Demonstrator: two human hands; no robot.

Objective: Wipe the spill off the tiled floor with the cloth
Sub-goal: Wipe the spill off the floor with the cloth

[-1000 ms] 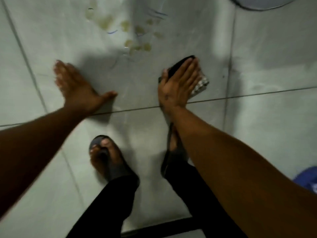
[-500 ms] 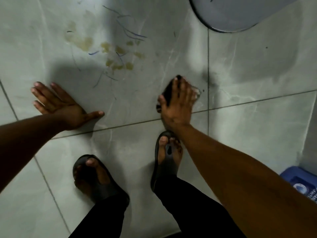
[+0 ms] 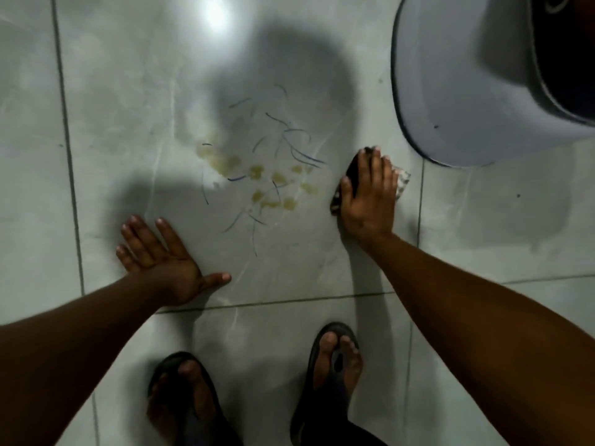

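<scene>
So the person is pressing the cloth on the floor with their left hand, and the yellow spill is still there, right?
Not quite. The head view shows the right hand pressing the cloth down; the left hand lies flat on the bare tiled floor. The yellow spill is indeed still there.

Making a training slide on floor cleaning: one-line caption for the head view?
Right hand presses cloth beside yellowish spill; left hand braces on tile.

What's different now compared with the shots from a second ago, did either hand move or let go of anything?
Mostly the camera view shifted: the spill and the pale tub now show lower in the frame. The left hand stays flat on the tiled floor, fingers spread. The right hand still presses the cloth beside the spill, which looks unwiped. Nothing was let go.
</scene>
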